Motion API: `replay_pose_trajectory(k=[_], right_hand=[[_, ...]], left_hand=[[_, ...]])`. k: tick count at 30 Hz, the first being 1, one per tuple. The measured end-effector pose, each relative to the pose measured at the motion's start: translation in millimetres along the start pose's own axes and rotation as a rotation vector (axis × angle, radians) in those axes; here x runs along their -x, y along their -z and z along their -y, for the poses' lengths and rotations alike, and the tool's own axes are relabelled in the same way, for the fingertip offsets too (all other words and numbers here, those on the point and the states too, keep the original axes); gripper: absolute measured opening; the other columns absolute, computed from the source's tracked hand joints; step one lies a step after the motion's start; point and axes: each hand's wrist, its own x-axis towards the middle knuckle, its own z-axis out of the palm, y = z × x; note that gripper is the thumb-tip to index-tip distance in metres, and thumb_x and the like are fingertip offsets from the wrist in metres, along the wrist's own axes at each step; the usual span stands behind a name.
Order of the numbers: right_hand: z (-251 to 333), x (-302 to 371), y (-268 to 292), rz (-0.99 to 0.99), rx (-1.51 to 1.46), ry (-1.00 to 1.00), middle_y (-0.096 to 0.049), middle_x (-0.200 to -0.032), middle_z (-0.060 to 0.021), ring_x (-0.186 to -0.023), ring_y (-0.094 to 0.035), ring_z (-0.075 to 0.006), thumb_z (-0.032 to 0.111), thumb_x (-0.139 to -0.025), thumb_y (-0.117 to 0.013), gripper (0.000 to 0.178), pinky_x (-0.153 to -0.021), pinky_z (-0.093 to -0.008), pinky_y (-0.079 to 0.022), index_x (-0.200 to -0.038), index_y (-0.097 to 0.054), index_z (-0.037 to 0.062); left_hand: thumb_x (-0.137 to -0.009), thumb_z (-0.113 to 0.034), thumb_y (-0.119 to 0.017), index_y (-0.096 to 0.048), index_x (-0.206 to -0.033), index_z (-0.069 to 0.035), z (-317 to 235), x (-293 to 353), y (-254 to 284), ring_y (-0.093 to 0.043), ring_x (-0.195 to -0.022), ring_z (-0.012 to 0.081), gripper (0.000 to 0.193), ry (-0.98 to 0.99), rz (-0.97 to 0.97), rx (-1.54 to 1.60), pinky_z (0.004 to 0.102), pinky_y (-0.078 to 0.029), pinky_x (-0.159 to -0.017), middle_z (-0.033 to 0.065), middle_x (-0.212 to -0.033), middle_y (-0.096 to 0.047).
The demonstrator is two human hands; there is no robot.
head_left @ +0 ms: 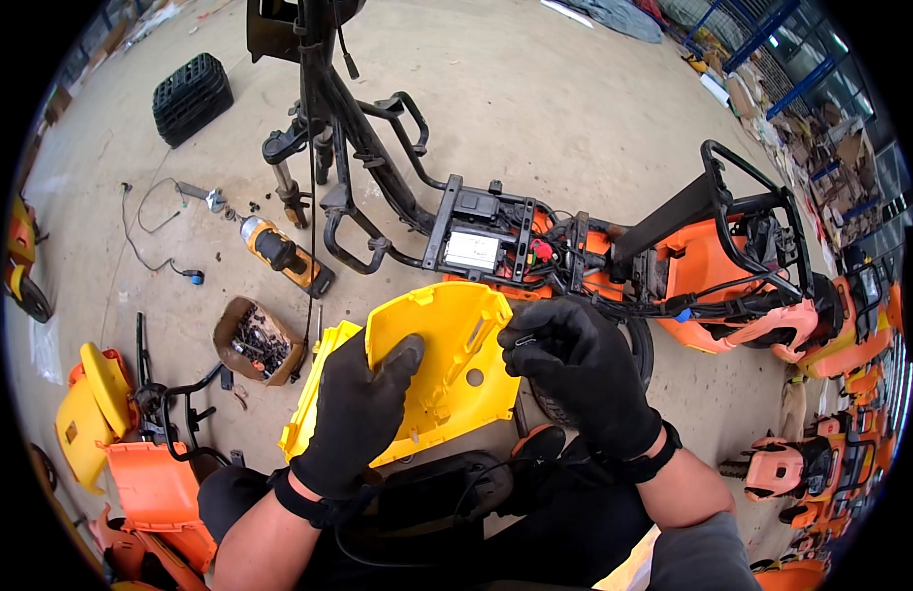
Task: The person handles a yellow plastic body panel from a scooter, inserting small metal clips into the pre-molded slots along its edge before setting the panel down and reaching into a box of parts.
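My left hand (356,419), in a black glove, is closed on the left part of a yellow plastic panel (447,360), its thumb on the inner face. The panel is tilted over my lap, with a round hole and moulded ribs showing. At the panel's upper right edge is my right hand (586,374), gloved too, fingers pinched together. Between its fingertips shows a small metal piece (524,341), too small to tell its kind. Beyond the panel stands a stripped scooter frame (397,202) with wiring and a silver box (472,250) exposed.
On the floor lie a yellow-and-black cordless power tool (279,254), a cardboard box (234,343) of small fasteners, a cable (146,231) and a black crate (192,98). Orange and yellow body panels (153,483) lie at left. Orange scooters (786,468) line the right.
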Motion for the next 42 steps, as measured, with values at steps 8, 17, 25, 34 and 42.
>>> replay_pose_trajectory(k=[8,17,25,34,42], right_hand=[[2,-1,0,-0.001,0.107,-0.039,-0.068,-0.108,-0.0098,-0.098,-0.067,-0.0139,-0.005,-0.088,-0.067,0.024,-0.087,-0.0275,-0.054,-0.11,-0.061,-0.0019],[0,1,3,0.016,0.124,-0.033,-0.067,-0.108,-0.0083,-0.088,-0.064,-0.0104,0.001,-0.089,-0.065,0.029,-0.08,-0.0254,-0.053,-0.118,-0.064,-0.0021],[4,2,2,0.011,0.255,0.106,-0.063,-0.107,-0.0074,-0.087,-0.063,-0.0133,0.005,-0.089,-0.062,0.029,-0.08,-0.0273,-0.051,-0.117,-0.064,-0.0004],[6,2,1,0.016,0.51,0.119,-0.067,-0.104,-0.0084,-0.093,-0.063,-0.0145,0.005,-0.089,-0.064,0.02,-0.084,-0.0269,-0.05,-0.108,-0.068,0.0001],[5,2,-1,-0.018,0.566,0.18,-0.067,-0.096,-0.0073,-0.086,-0.062,-0.0145,0.002,-0.086,-0.061,0.027,-0.08,-0.0277,-0.05,-0.112,-0.068,0.0005]], left_hand=[[-0.096,-0.019,-0.065,-0.066,-0.11,0.003,2,1,3,-0.061,-0.07,0.0171,0.026,0.011,0.02,-0.033,0.0295,-0.047,-0.065,0.0098,-0.081,-0.067],[-0.096,-0.018,-0.065,-0.066,-0.11,0.003,1,1,0,-0.062,-0.071,0.0181,0.026,0.01,0.016,-0.02,0.0301,-0.047,-0.066,0.01,-0.081,-0.067],[-0.097,-0.018,-0.064,-0.066,-0.112,0.003,-3,2,2,-0.063,-0.072,0.0178,0.026,0.025,0.021,-0.001,0.0297,-0.048,-0.067,0.0099,-0.084,-0.069],[-0.097,-0.018,-0.063,-0.066,-0.112,0.003,-5,3,4,-0.063,-0.072,0.0172,0.026,0.045,0.028,-0.027,0.0297,-0.048,-0.067,0.0096,-0.083,-0.069],[-0.096,-0.021,-0.064,-0.066,-0.107,0.004,2,-4,7,-0.06,-0.069,0.01,0.027,0.006,-0.045,0.063,0.0276,-0.047,-0.065,0.0049,-0.079,-0.068]])
